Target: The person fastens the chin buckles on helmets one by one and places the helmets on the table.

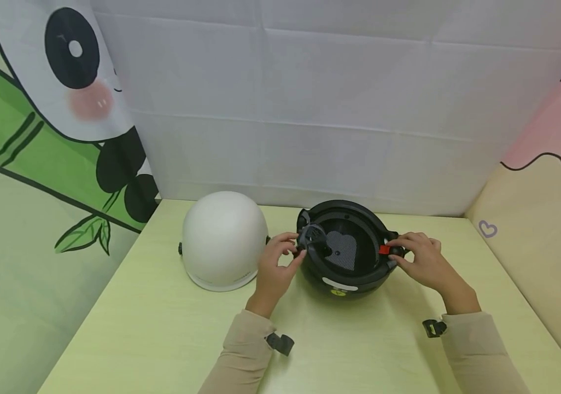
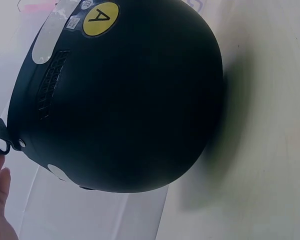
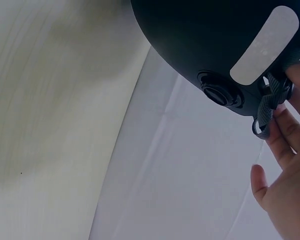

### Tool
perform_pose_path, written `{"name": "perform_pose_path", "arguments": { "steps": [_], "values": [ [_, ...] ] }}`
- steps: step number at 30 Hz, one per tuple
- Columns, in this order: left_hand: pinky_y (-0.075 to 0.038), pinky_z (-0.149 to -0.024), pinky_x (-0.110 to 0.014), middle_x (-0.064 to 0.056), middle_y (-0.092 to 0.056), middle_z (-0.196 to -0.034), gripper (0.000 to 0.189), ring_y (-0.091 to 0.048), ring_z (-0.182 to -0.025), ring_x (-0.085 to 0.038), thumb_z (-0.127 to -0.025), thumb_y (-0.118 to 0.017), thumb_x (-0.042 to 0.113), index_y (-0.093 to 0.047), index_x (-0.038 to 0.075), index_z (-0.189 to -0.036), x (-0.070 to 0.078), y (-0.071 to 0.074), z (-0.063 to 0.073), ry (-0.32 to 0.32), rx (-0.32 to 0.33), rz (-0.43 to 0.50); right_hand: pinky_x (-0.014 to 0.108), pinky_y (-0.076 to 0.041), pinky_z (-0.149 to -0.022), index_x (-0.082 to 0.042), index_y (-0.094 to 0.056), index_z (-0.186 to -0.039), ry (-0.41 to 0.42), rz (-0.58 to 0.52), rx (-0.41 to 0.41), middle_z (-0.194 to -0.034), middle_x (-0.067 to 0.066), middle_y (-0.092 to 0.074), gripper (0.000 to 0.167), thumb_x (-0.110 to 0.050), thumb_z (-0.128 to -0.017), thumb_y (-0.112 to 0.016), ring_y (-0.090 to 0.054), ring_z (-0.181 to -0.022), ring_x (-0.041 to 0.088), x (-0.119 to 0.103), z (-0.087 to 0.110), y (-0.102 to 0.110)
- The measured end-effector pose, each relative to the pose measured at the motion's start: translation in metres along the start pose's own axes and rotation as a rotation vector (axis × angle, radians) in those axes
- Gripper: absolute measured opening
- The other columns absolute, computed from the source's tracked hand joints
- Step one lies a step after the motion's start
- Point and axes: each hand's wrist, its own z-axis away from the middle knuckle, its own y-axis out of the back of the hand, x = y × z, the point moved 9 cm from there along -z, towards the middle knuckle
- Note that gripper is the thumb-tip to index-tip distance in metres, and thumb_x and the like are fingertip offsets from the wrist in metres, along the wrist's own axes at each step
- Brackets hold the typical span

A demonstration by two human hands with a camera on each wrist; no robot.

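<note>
A black helmet [image 1: 354, 279] lies upside down on the table, its padded inside facing up. My left hand [image 1: 276, 265] is at its left rim, thumb and fingers pinching a dark chin strap [image 1: 313, 236] whose loop shows in the left wrist view. At the right rim my right hand [image 1: 424, 259] pinches the other strap end, by a black buckle with a red tab [image 1: 384, 249]. Twisted strap webbing [image 3: 268, 106] runs down from the helmet's edge to these fingers in the right wrist view. A yellow sticker [image 2: 101, 19] marks the shell.
A white helmet [image 1: 225, 241] sits dome up to the left of the black one, close to my left hand. Both stand toward the back of the pale table [image 1: 162, 328]. A white cloth wall [image 1: 320, 109] rises behind, with printed panels at both sides.
</note>
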Motion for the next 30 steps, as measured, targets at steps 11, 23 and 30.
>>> {"name": "perform_pose_path", "arguments": {
  "steps": [11, 23, 30],
  "values": [
    [-0.049, -0.058, -0.041, -0.006, -0.068, -0.089, 0.029, -0.058, -0.073, -0.023, -0.082, -0.077, 0.006, -0.070, 0.005, -0.110, 0.002, -0.003, -0.002, 0.004, -0.053, -0.040, 0.060, -0.024, -0.080, -0.005, -0.072, -0.107, -0.007, -0.003, 0.000, -0.101, 0.012, -0.062, 0.025, -0.003, -0.083, -0.075, -0.051, -0.099, 0.036, 0.000, 0.001, 0.000],
    [-0.046, -0.056, -0.030, -0.004, -0.069, -0.091, 0.024, -0.054, -0.070, -0.015, -0.093, -0.068, 0.029, -0.071, 0.007, -0.103, 0.006, -0.003, -0.006, -0.039, -0.067, 0.012, 0.061, -0.024, -0.081, -0.005, -0.071, -0.108, -0.007, -0.013, -0.002, -0.102, 0.013, -0.061, 0.025, -0.002, -0.083, -0.074, -0.050, -0.101, 0.037, 0.001, 0.002, 0.000],
    [-0.048, -0.058, -0.029, -0.009, -0.067, -0.097, 0.028, -0.054, -0.071, -0.018, -0.088, -0.072, 0.024, -0.069, 0.002, -0.105, 0.013, -0.003, -0.010, -0.087, -0.057, 0.111, 0.061, -0.024, -0.082, -0.006, -0.071, -0.108, -0.009, -0.015, -0.013, -0.103, 0.013, -0.061, 0.024, -0.004, -0.084, -0.075, -0.050, -0.101, 0.037, 0.000, 0.001, 0.002]
  ]
}}
